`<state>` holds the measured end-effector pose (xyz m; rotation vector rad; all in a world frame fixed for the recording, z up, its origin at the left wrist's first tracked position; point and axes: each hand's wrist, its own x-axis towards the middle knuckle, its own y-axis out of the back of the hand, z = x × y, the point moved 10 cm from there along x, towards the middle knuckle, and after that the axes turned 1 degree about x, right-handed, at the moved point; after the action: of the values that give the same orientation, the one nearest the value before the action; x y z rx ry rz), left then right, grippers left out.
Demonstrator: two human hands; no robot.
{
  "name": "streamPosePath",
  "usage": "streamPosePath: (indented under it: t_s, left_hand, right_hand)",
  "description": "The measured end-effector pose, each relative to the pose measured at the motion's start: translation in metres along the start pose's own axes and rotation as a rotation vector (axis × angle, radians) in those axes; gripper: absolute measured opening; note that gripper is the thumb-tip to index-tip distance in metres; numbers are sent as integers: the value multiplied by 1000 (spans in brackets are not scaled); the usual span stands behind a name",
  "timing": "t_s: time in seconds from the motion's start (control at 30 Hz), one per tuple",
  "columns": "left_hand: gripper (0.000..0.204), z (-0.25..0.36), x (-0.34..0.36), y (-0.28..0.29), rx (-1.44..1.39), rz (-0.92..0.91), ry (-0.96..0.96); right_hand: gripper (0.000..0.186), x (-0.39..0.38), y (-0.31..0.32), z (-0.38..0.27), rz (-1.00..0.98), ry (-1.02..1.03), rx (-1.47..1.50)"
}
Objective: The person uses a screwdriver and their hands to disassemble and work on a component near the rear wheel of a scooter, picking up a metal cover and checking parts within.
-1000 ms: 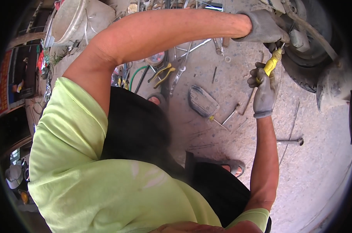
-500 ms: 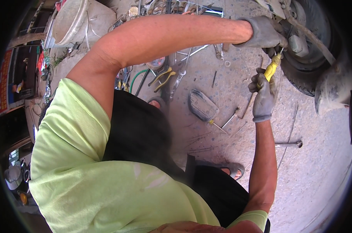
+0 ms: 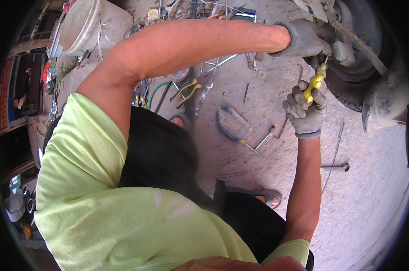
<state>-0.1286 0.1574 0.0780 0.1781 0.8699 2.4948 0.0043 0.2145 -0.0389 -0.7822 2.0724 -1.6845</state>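
Note:
My right hand [image 3: 304, 109], in a grey work glove, is wrapped round the yellow handle of a screwdriver [image 3: 314, 86]. The thin shaft points up and away, toward the fingers of my left hand [image 3: 303, 38]. That hand, also gloved, is reached far across to the right, its fingers curled beside the tip. Whatever it grips there is hidden by the glove. Both hands are at the near side of a black-tyred wheel [image 3: 346, 90], next to a greyish block-like part [image 3: 344, 53] at its hub. A bent metal rod [image 3: 358, 38] crosses in front of the wheel.
Yellow-handled pliers [image 3: 188, 92], a wrench [image 3: 204, 95], an oval black-edged pad [image 3: 233, 123] and a T-shaped tool [image 3: 262, 140] lie on the concrete. Another wrench [image 3: 335, 167] lies beside my right forearm. A whitish bucket [image 3: 85, 29] stands at far left.
My right hand has turned round the screwdriver handle, and its fingers now sit differently on it, more curled toward me. My left hand stays nearly where it was.

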Motion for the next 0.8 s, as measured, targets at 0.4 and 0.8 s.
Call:
streamPosePath:
  t_s: [0.4,0.8]
  left_hand:
    - [35,-13,2,-32,-332,-245,140]
    - [40,-12,5,-22,-212,-220,48]
  right_hand:
    - [34,-12,23,-27,199,247,-5]
    - [51,-3,36,-10,101,108,69]
